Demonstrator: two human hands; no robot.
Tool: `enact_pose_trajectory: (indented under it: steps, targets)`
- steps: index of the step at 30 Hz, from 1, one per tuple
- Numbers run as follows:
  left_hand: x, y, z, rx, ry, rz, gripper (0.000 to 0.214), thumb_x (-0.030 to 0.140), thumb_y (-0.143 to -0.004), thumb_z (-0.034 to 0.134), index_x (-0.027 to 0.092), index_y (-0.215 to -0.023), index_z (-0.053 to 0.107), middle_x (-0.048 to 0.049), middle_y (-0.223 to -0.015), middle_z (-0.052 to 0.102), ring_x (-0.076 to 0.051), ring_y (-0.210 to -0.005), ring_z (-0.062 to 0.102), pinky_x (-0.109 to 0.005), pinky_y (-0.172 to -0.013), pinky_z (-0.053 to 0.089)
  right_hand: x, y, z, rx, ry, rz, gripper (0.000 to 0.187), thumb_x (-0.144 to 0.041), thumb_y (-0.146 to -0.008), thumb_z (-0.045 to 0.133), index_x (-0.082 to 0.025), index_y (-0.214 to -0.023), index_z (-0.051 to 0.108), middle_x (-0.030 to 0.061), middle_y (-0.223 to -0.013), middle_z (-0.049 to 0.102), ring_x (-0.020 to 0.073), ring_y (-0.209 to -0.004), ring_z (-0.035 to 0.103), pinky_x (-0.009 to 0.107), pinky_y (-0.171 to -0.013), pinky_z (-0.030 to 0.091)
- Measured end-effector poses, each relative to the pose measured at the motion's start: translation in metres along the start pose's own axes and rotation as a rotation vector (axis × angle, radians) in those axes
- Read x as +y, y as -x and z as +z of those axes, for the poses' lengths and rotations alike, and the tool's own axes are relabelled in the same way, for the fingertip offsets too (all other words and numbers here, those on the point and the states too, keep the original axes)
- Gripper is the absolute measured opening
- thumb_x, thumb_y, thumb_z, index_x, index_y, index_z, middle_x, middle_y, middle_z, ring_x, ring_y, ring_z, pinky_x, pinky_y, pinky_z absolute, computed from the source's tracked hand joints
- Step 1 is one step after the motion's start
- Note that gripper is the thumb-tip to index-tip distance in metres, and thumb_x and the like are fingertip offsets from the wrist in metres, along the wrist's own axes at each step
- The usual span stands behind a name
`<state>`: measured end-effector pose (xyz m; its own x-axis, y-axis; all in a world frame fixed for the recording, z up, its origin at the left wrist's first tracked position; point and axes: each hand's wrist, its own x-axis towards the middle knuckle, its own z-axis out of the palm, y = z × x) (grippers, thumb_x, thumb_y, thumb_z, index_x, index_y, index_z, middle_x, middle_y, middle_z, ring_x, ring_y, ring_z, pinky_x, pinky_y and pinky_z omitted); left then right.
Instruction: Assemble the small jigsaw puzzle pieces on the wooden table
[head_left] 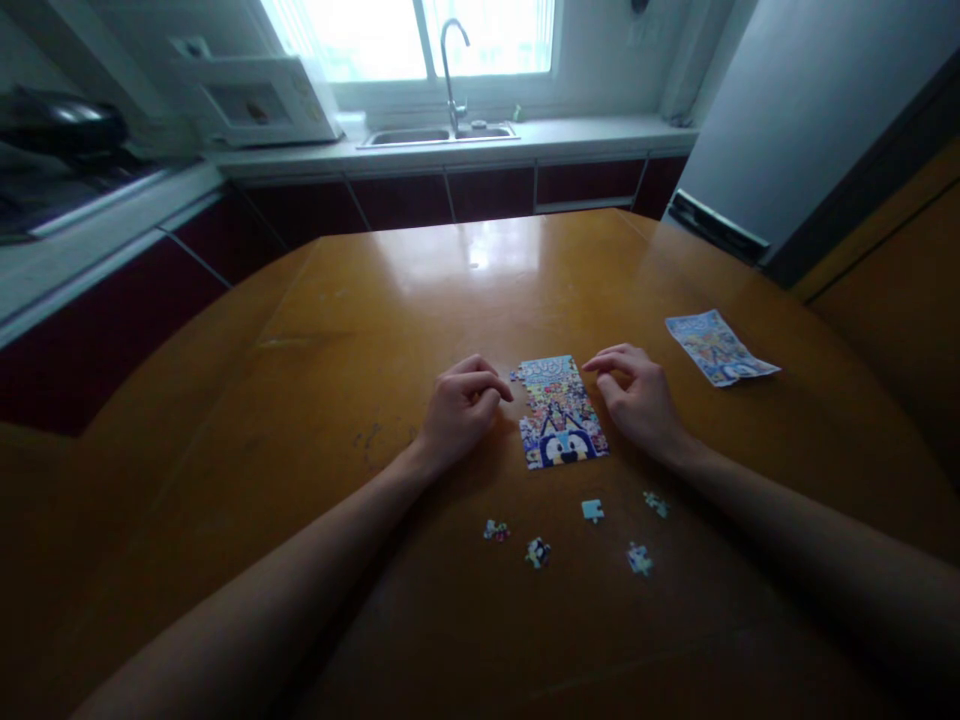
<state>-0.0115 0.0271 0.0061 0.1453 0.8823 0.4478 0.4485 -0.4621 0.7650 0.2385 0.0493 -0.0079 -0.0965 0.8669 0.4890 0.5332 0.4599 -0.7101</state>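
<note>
A mostly joined jigsaw puzzle (pixel 568 400) lies flat on the table between my hands, a blue cartoon dog's face at its near end. Its left edge is uneven, with a gap partway down. My left hand (pixel 463 405) rests just left of it, fingers loosely bent and nothing visible in them. On the other side, my right hand (pixel 634 395) has its fingers reaching toward the puzzle's upper right edge, thumb apart, holding nothing. Nearer me lie several loose pieces: a pale blue piece (pixel 592 510), a multicoloured piece (pixel 496 531), a dark-patterned piece (pixel 538 552), a bluish piece (pixel 640 559) and a greenish piece (pixel 656 503).
A creased printed sheet (pixel 720 347) lies on the wooden table (pixel 360 330) to the right. Beyond the table are a counter with a sink (pixel 409 136), a tap (pixel 452 75) and a white microwave (pixel 259 100). A refrigerator (pixel 810 110) stands at right.
</note>
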Motion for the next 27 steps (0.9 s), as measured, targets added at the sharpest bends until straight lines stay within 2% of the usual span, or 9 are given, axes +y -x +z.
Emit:
enact_pose_trajectory:
  steps: [6, 11, 13, 15, 19, 23, 27]
  targets:
    - [0.000, 0.000, 0.000, -0.003, 0.008, 0.002, 0.026, 0.007, -0.075, 0.051, 0.019, -0.064, 0.071, -0.0027, -0.072, 0.059, -0.014, -0.068, 0.054, -0.028, -0.062, 0.042, -0.003, 0.001, 0.000, 0.003, 0.080, -0.031, 0.021, -0.014, -0.083, 0.056, -0.024, -0.094, 0.072, 0.0070, -0.098, 0.068, 0.0268, -0.099, 0.060, 0.047, -0.090, 0.045]
    - [-0.002, 0.000, 0.000, 0.013, 0.000, 0.015, 0.027, 0.006, -0.075, 0.050, 0.019, -0.064, 0.072, -0.0023, -0.071, 0.059, -0.014, -0.067, 0.054, -0.028, -0.061, 0.041, -0.032, 0.009, -0.006, -0.056, 0.221, -0.164, 0.020, -0.019, -0.086, 0.061, -0.026, -0.101, 0.071, 0.0073, -0.102, 0.065, 0.0284, -0.102, 0.057, 0.048, -0.090, 0.041]
    - [-0.003, 0.000, 0.000, 0.021, 0.006, 0.013, 0.027, 0.006, -0.075, 0.050, 0.019, -0.064, 0.072, -0.0020, -0.071, 0.059, -0.014, -0.067, 0.055, -0.028, -0.061, 0.041, -0.052, 0.017, -0.008, -0.128, 0.206, -0.209, 0.017, -0.022, -0.087, 0.063, -0.025, -0.102, 0.070, 0.0080, -0.101, 0.063, 0.0275, -0.100, 0.056, 0.045, -0.087, 0.043]
    - [-0.003, 0.000, 0.001, 0.027, 0.014, 0.011, 0.027, 0.006, -0.076, 0.051, 0.019, -0.064, 0.072, -0.0019, -0.071, 0.059, -0.014, -0.067, 0.055, -0.028, -0.062, 0.042, -0.074, 0.029, -0.007, -0.255, 0.168, -0.231, 0.014, -0.024, -0.088, 0.065, -0.025, -0.101, 0.070, 0.0080, -0.100, 0.063, 0.0266, -0.099, 0.055, 0.043, -0.085, 0.045]
    - [-0.004, 0.001, 0.003, 0.038, 0.023, 0.020, 0.027, 0.005, -0.076, 0.051, 0.019, -0.064, 0.072, -0.0015, -0.071, 0.059, -0.014, -0.068, 0.055, -0.028, -0.063, 0.042, -0.108, 0.057, 0.002, -0.490, 0.164, -0.288, 0.005, -0.022, -0.088, 0.065, -0.023, -0.089, 0.069, 0.0078, -0.099, 0.063, 0.0260, -0.098, 0.053, 0.043, -0.086, 0.044]
    - [-0.004, 0.002, 0.003, 0.041, 0.041, 0.022, 0.027, 0.004, -0.076, 0.051, 0.018, -0.064, 0.071, -0.0015, -0.072, 0.059, -0.013, -0.067, 0.054, -0.027, -0.061, 0.042, -0.115, 0.075, 0.015, -0.653, 0.213, -0.275, 0.009, -0.028, -0.088, 0.067, -0.021, -0.081, 0.067, 0.0071, -0.095, 0.063, 0.0252, -0.096, 0.051, 0.042, -0.086, 0.043]
    - [-0.004, 0.002, 0.003, 0.036, 0.033, 0.029, 0.027, 0.005, -0.076, 0.050, 0.018, -0.064, 0.071, -0.0016, -0.071, 0.059, -0.013, -0.066, 0.054, -0.027, -0.060, 0.041, -0.112, 0.083, 0.023, -0.647, 0.253, -0.270, 0.009, -0.027, -0.086, 0.068, -0.020, -0.080, 0.067, 0.0071, -0.091, 0.063, 0.0252, -0.094, 0.051, 0.042, -0.085, 0.042]
